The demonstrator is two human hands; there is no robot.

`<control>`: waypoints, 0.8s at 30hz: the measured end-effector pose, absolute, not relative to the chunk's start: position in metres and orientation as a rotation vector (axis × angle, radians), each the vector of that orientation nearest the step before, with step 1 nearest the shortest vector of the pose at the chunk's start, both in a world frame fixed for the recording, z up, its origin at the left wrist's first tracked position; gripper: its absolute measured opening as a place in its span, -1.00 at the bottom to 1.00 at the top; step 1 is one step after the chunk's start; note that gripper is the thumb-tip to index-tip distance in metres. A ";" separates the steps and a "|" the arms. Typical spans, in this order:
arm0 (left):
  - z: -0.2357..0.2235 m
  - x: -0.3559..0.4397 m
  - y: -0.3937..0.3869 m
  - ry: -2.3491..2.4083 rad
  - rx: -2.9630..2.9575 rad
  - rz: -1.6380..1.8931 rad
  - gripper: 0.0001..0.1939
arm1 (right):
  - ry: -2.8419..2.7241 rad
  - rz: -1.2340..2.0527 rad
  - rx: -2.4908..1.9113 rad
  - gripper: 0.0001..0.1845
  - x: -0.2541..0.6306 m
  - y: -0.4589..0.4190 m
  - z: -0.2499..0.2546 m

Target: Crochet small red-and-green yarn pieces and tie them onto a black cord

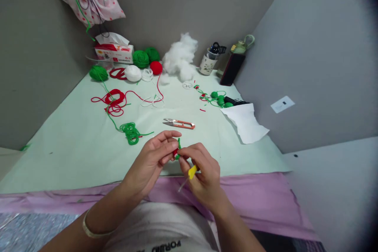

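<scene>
My left hand (149,159) pinches a small red and green crocheted piece (176,154) between thumb and fingers, close to the table's front edge. A short green yarn end stands up from this piece. Against its other side, my right hand (203,171) presses its thumb and forefinger. A crochet hook (192,171) with a yellow handle is tucked in that right hand, its thin metal shaft pointing down to the left. Just beyond the hands lie orange-handled thread snips (180,124). A loose heap of green yarn (130,132) rests left of them.
Red yarn (115,98) lies tangled at left. Yarn balls, a tissue box (115,53), white stuffing (180,59), a pen cup (208,62) and a phone (233,69) line the back. White paper (246,122) and small green crocheted pieces (221,100) are at right. Grey partitions enclose the table.
</scene>
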State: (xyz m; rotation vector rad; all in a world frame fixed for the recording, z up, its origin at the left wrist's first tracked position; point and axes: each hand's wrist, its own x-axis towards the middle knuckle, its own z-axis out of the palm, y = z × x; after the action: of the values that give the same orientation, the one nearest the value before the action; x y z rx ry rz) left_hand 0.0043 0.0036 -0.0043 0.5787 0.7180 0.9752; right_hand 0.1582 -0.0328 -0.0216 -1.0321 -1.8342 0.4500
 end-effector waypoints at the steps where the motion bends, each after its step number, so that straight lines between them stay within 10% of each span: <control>1: -0.004 0.004 0.004 0.713 0.571 0.979 -0.78 | -1.773 0.471 -1.063 -0.75 0.157 -0.031 -0.022; 11: -0.017 0.003 0.001 0.924 0.829 1.125 -0.80 | -0.851 1.284 -1.085 -0.83 0.152 -0.016 -0.022; 24: -0.020 0.013 -0.005 1.102 1.380 1.265 -0.67 | -0.905 1.136 -1.101 -0.80 0.143 -0.013 -0.025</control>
State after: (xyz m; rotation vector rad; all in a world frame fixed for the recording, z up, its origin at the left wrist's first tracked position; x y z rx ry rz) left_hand 0.0134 -0.0050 -0.0199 1.3796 1.1021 1.2652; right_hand 0.1430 -0.0133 -0.0248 -1.1009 -0.9049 1.1356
